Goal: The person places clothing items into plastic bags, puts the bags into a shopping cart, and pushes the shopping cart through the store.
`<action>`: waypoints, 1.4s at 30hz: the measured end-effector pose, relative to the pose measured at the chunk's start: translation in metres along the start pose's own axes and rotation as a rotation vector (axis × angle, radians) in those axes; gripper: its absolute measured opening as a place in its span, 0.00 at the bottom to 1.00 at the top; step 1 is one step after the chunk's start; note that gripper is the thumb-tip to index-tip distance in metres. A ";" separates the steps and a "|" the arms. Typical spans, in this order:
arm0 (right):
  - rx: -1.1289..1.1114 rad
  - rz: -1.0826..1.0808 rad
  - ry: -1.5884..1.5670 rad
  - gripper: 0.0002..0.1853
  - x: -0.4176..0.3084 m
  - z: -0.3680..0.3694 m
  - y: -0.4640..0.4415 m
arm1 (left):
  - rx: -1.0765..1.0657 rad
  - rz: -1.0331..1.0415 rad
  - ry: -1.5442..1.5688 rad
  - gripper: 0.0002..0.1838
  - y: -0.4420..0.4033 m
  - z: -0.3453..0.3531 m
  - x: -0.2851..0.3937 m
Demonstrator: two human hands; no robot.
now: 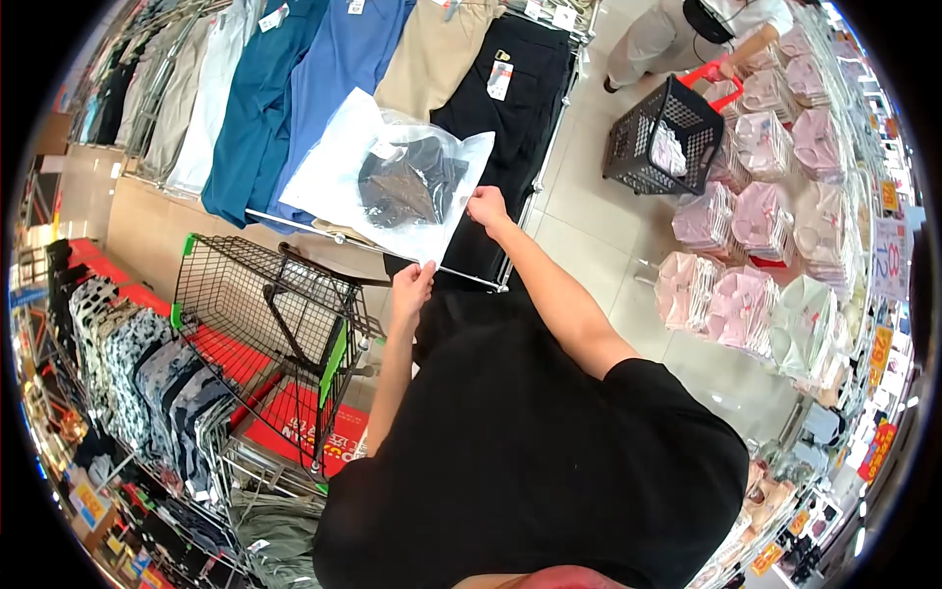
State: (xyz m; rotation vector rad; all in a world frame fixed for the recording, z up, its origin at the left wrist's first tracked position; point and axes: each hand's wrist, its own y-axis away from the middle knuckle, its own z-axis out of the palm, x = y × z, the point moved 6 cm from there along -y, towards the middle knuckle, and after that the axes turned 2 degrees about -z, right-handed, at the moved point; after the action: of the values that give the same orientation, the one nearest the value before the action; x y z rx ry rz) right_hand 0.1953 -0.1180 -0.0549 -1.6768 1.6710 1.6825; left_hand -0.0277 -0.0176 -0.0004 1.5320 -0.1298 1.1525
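Note:
A clear and white plastic bag (339,167) with a dark folded item (412,182) inside lies over the trousers on the display rack. My left hand (412,285) pinches the bag's near corner. At the bag's right edge, my right hand (488,209) is closed on the plastic. Beneath and beside the bag are black trousers (530,74) with a tag, beige trousers (432,59), blue trousers (343,69) and teal trousers (250,118).
A wire shopping cart (260,294) with green trim stands at the left. Patterned clothes (132,368) hang beyond it. At the upper right, a person (662,39) holds a dark basket (653,133) by its red handle beside stacked pink garments (760,216).

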 end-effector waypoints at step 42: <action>-0.486 0.171 -0.294 0.09 0.026 0.036 0.168 | 0.013 0.129 0.115 0.09 0.039 0.015 -0.032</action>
State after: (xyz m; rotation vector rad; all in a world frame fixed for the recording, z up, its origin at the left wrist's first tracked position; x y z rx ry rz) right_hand 0.0356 -0.1565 0.0014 -1.3894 1.3716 2.4348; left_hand -0.0605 -0.0582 0.0064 1.4818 -0.1458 1.3426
